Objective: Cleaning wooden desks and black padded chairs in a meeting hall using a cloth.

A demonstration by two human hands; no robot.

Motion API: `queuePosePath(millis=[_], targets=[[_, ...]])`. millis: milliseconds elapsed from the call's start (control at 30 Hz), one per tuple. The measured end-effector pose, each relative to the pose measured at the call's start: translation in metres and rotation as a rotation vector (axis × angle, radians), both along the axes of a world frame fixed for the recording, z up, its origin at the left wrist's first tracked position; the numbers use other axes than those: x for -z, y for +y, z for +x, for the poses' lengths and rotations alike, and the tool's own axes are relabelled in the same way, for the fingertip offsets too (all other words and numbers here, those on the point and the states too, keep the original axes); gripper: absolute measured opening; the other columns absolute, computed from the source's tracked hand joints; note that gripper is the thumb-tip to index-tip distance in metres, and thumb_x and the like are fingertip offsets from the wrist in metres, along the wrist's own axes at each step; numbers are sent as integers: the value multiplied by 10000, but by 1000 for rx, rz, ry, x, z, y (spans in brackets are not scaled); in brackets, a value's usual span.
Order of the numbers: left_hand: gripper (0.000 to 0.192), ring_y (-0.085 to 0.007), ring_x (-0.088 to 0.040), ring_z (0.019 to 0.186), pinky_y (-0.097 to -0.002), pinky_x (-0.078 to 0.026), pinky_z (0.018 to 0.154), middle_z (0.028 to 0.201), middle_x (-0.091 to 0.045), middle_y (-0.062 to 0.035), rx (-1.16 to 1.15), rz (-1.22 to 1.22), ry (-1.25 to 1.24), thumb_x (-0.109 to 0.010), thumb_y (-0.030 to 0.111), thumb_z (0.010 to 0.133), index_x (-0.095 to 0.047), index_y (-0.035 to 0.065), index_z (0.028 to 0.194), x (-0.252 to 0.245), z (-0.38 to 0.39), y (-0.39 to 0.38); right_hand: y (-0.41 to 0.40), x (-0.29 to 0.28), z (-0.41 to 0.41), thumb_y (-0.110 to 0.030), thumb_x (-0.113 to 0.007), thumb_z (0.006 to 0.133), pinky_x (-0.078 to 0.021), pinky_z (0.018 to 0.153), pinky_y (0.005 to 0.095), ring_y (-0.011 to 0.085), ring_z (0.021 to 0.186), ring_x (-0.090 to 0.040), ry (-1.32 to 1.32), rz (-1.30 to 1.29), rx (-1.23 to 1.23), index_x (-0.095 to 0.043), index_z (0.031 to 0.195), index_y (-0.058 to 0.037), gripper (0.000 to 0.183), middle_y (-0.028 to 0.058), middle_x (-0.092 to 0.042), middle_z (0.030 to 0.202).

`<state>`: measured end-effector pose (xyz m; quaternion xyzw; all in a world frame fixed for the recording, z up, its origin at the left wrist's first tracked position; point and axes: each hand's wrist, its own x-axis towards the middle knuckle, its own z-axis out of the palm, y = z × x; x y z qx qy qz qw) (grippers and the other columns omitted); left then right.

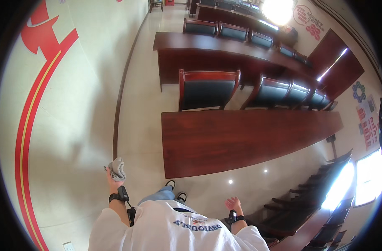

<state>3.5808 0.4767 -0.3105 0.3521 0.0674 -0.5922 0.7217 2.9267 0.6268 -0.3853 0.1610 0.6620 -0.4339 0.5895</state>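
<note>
My left hand [113, 183] is closed around a folded grey cloth [117, 169], held out beside the pale wall at the left. My right hand [233, 203] is held over the floor with its fingers apart and nothing in it. Between and beyond my hands lies the bare top of a long reddish-brown wooden table [241, 135]. Neither hand touches the table. Each wrist wears a dark strap with a small black device.
Chairs with dark padded backs [208, 91] line the table's far side. A second long table [209, 42] stands behind them. More dark chairs [291, 216] are at the lower right. A wall socket [68, 246] is at the lower left.
</note>
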Motion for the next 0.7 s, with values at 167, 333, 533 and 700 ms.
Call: queuePosePath(millis=[167, 333, 533, 700], targets=[[435, -214, -569, 1004, -362, -449, 833, 1130, -592, -25, -43, 99, 59, -551, 492, 825, -571, 171, 1119, 3, 22, -1, -28, 4, 48, -428, -352, 923, -434, 868, 527, 389, 1071, -509, 11, 23, -54, -298, 1327, -102, 521, 182, -444, 1271], [373, -195, -577, 934, -363, -459, 805, 1061, -608, -9, -178, 363, 220, -417, 451, 868, -590, 189, 1069, 73, 75, -3, 3, 25, 104, -377, -343, 932, -483, 771, 531, 435, 958, -573, 2, 170, -12, -337, 1286, -42, 488, 200, -497, 1199], [409, -195, -588, 944, -343, -468, 816, 1084, -616, -58, -179, 443, 137, -411, 394, 850, -595, 119, 1090, 132, 169, -88, 89, 113, 88, -421, -671, 700, -514, 632, 400, 296, 752, -647, 1268, 554, -1457, -654, 765, -90, 338, 113, -650, 765], [390, -169, -601, 710, -407, -478, 648, 794, -625, 26, 168, 42, 171, -381, 491, 836, -597, 168, 873, 84, 318, -154, -50, -13, 183, -352, -630, 734, -512, 630, 391, 281, 744, -650, 1342, 866, -1121, -667, 804, -77, 286, 124, -655, 789]])
